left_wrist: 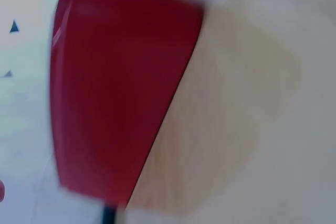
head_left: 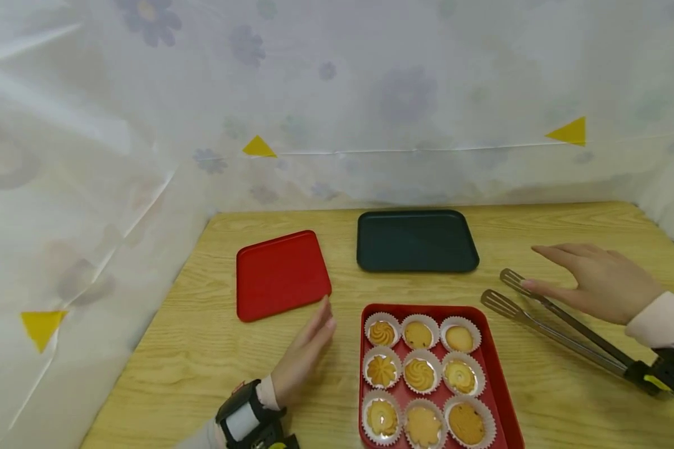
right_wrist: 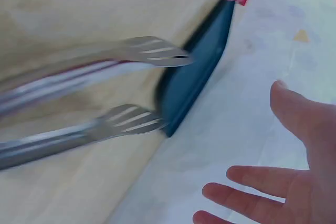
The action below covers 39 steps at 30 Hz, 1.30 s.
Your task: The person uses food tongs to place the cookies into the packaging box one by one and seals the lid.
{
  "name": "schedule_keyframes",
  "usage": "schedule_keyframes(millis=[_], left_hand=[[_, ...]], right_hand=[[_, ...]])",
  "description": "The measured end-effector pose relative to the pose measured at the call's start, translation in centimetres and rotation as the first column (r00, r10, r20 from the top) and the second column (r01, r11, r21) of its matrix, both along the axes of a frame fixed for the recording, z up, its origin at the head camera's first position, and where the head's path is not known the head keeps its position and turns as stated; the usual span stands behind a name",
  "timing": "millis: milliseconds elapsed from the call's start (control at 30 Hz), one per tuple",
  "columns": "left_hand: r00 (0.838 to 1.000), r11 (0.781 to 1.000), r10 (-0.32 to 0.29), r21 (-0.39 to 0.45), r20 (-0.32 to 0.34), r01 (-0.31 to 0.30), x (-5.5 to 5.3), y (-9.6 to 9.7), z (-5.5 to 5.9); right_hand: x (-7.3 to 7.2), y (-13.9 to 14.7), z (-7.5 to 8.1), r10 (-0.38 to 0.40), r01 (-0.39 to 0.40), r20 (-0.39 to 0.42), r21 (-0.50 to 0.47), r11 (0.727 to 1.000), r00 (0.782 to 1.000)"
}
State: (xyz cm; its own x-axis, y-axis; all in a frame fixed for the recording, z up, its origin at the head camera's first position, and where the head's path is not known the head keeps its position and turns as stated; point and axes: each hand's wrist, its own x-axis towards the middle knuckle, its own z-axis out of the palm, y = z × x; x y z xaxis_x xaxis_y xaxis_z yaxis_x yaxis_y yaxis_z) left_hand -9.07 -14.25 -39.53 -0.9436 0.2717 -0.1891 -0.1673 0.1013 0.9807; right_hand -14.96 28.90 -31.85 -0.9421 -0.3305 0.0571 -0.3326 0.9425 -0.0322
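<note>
My left hand [head_left: 303,358] hovers with straight fingers, fingertips close to the near right corner of a flat red tray [head_left: 283,274]. It holds nothing. In the left wrist view the red tray [left_wrist: 121,87] looms large, and only a fingertip [left_wrist: 1,191] shows at the left edge. Over on the right, my right hand [head_left: 609,280] is spread above a pair of metal tongs [head_left: 561,340] with slotted ends. Thumb and fingers stand apart in the right wrist view, around nothing, beside the spread tongs [right_wrist: 126,121].
Between the hands stands a deeper red tray [head_left: 502,399] with rows of cookies [head_left: 419,374] in white paper cups. A dark green tray [head_left: 415,242] lies at the back of the wooden table [head_left: 202,349]. Flower-patterned sheeting [head_left: 342,93] hangs behind it.
</note>
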Motion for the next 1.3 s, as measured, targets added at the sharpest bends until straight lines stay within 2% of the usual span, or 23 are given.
schedule_keyframes(millis=[167,300,400,500,600,700,733,800,867,967,1033,1100,1133,1200,1233,1300], left_hand=[[0.983,0.987,0.097,-0.109,-0.155,-0.115,-2.6,-5.7,1.6],[0.974,0.959,0.106,-0.237,-0.202,-0.153,-4.6,-10.0,3.0],[0.979,0.930,0.087,-0.337,-0.186,-0.147,-5.6,-12.3,3.6],[0.987,0.894,0.050,-0.434,-0.151,-0.112,-6.3,-13.9,3.8],[0.996,0.839,0.018,-0.540,-0.083,-0.061,-7.0,-15.0,3.6],[1.000,0.773,0.003,-0.635,-0.016,-0.012,-7.5,-15.6,3.2],[1.000,0.754,-0.003,-0.657,-0.004,-0.001,-7.7,-15.8,3.1],[1.000,0.716,-0.020,-0.698,-0.021,0.000,-8.1,-16.1,2.7],[0.996,0.676,-0.046,-0.737,-0.070,-0.021,-8.4,-16.3,2.3],[0.986,0.630,-0.084,-0.774,-0.143,-0.059,-8.9,-16.7,1.6],[0.980,0.610,-0.112,-0.790,-0.163,-0.062,-9.1,-17.0,1.3],[0.980,0.596,-0.126,-0.801,-0.152,-0.047,-9.2,-17.3,1.2],[0.980,0.581,-0.135,-0.813,-0.143,-0.039,-9.2,-17.4,1.2],[0.981,0.565,-0.148,-0.825,-0.127,-0.021,-9.4,-17.4,1.2],[0.983,0.564,-0.148,-0.826,-0.107,-0.005,-9.4,-17.4,1.3],[0.990,0.577,-0.132,-0.816,-0.052,0.034,-9.5,-17.1,1.5]], right_hand=[[-3.1,-4.6,2.4,0.147,-0.141,0.058,-0.105,0.985,0.987],[-5.9,-8.9,3.7,0.210,-0.188,0.163,-0.138,0.972,0.964],[-8.0,-12.0,4.1,0.245,-0.223,0.211,-0.125,0.967,0.946],[-10.0,-15.1,3.6,0.281,-0.267,0.233,-0.092,0.959,0.931],[-11.7,-18.0,2.4,0.303,-0.300,0.299,-0.056,0.952,0.905],[-13.2,-20.7,1.1,0.286,-0.312,0.388,0.005,0.950,0.876],[-13.5,-21.5,0.9,0.274,-0.312,0.416,0.024,0.950,0.867],[-14.0,-23.1,0.6,0.252,-0.308,0.459,0.051,0.950,0.852],[-14.3,-24.6,0.6,0.238,-0.308,0.482,0.070,0.949,0.843],[-14.8,-26.4,-0.1,0.242,-0.309,0.507,0.053,0.949,0.828],[-14.9,-27.5,-0.8,0.232,-0.312,0.528,0.065,0.948,0.817],[-14.9,-28.5,-1.6,0.222,-0.318,0.547,0.085,0.944,0.807],[-14.9,-28.9,-2.1,0.218,-0.320,0.552,0.095,0.943,0.805],[-14.6,-29.7,-2.7,0.202,-0.311,0.560,0.104,0.945,0.804],[-14.4,-30.0,-3.0,0.196,-0.307,0.560,0.110,0.945,0.805],[-13.8,-30.4,-3.2,0.199,-0.300,0.565,0.091,0.950,0.801]])
